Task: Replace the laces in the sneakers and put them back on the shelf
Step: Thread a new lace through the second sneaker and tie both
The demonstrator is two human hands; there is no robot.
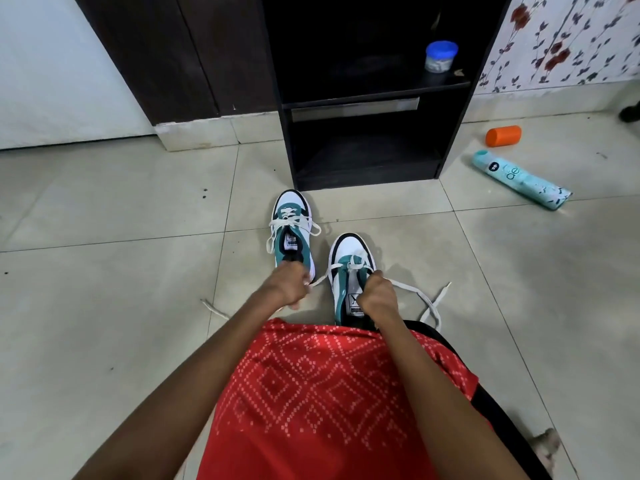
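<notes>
Two hands work low in my view. My left hand (289, 289) has its fingers curled round one end of the white lace (429, 306), and my right hand (377, 296) grips the other strand. Both are at the near sneaker (351, 247), which stands on the floor (104, 202) with slack lace trailing right. Just beyond, leftward, the second sneaker (294, 202) sits laced — toe near the shelf (287, 150) bottom's front edge. Farther up, a blue-lidded jar (440, 57) stands by the upper board's right edge.

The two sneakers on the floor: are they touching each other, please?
Apart. The head view shows bare tile between the farther sneaker and the nearer sneaker.
</notes>
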